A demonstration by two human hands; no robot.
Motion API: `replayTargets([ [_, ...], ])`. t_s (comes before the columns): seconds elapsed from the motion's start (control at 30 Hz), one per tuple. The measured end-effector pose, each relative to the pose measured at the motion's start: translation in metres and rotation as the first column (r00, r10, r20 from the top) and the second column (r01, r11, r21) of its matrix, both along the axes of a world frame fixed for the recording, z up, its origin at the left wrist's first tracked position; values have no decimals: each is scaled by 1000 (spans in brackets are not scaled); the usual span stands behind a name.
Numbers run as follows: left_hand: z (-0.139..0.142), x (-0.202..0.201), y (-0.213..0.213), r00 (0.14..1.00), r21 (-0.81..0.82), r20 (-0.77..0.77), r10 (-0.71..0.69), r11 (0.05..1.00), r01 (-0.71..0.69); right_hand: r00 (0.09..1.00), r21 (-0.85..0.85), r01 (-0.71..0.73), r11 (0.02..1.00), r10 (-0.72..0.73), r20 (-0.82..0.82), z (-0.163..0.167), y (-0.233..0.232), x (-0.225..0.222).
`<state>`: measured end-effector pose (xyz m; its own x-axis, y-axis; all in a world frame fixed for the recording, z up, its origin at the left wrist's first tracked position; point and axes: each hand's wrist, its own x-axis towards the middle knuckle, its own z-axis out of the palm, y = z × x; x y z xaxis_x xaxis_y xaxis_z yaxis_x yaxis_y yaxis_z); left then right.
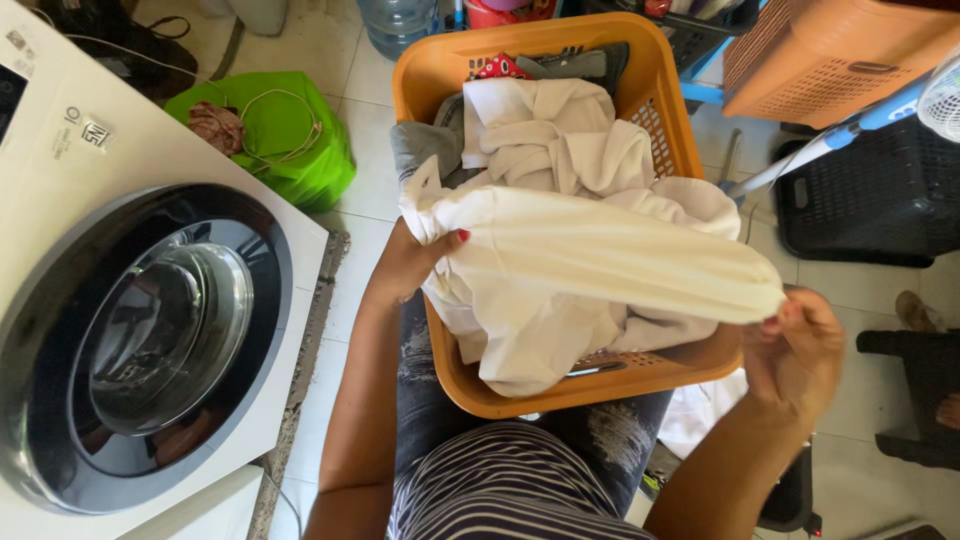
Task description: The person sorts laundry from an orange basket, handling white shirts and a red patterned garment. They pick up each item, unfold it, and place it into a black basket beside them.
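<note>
We hold a white cloth (590,262) tight with both hands, left hand (408,265) and right hand (797,345), over the orange basket (440,75) on our lap

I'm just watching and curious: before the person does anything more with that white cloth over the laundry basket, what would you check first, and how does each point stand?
1. Left hand has a firm grip on one end of the white cloth: ok.
2. Right hand pinches the other end: ok.
3. Cloth is stretched between the hands, not sagging to the floor: ok.
4. Cloth is free of the other laundry in the orange basket: cannot tell, it lies against the pile.
5. Washing machine door is open: not ok, it appears shut.
</note>
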<state>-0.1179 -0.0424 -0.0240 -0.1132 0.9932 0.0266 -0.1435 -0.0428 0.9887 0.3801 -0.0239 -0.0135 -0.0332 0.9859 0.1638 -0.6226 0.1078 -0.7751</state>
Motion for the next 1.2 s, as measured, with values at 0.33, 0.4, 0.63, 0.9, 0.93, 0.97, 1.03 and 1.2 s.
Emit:
replayTargets([
  [0.33, 60, 41, 5, 191, 544, -748, 635, 753, -371, 651, 273, 499, 823, -564, 508, 32, -20, -77],
  [0.4, 53, 84, -5, 527, 359, -660, 535, 841, -404, 782, 214, 336, 917, -398, 480, 26, -23, -119],
  [0.63, -19, 143, 16, 994, -22, 58, 93, 996, -92, 288, 695, -15, 719, -663, 691, 6, -19, -208],
  [0.9, -20, 143, 11, 905, -36, 423, -45, 997, 67, 527, 306, -41, 951, -240, 816, 2, 9, -180],
  [0.93, -17, 144, 9, 984, -120, 173, -42, 991, 63, 483, 298, -39, 954, -243, 841, -2, 9, -177],
  [0.97, -13, 145, 7, 994, -206, -90, -56, 978, 37, 508, 229, -6, 973, -194, 839, -8, 10, -177],
  [1.03, -8, 147, 4, 898, -124, -438, -29, 992, -28, 562, 95, 62, 994, -113, 820, -21, 11, -177],
  [1.2, -4, 155, -4, 614, 637, -623, 485, 770, 37, 682, 92, 242, 966, -237, 691, -42, 11, -162],
])
